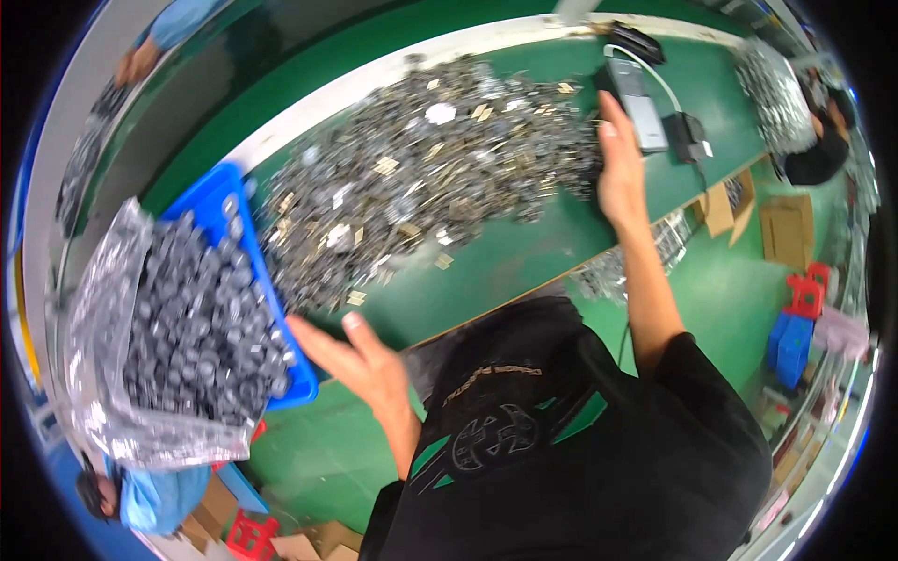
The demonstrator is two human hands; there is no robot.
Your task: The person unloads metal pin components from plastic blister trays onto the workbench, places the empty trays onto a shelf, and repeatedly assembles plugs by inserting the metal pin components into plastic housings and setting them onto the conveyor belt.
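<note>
A wide heap of small metal parts (440,154), grey with gold-coloured bits and blurred by motion, lies across the green table (524,262). My left hand (360,365) is open at the heap's near left end, thumb raised and fingers pointing at the blue tray (257,238). Its fingertips come close to the tray's edge; whether they touch it or the parts I cannot tell. Standing on edge at the heap's right end, my right hand (620,168) is open with fingers stretched out. No object shows in either hand. Dark round pieces (201,327) fill a clear plastic bag (98,346) at the tray.
Beyond my right hand lie a grey phone-like device (645,117) with a white cable, a black adapter (690,136) and a black pouch (636,42). A clear bag of parts (774,93) stands farther right. Cardboard boxes (788,229) and red stools (809,290) stand on the floor. Other people work nearby.
</note>
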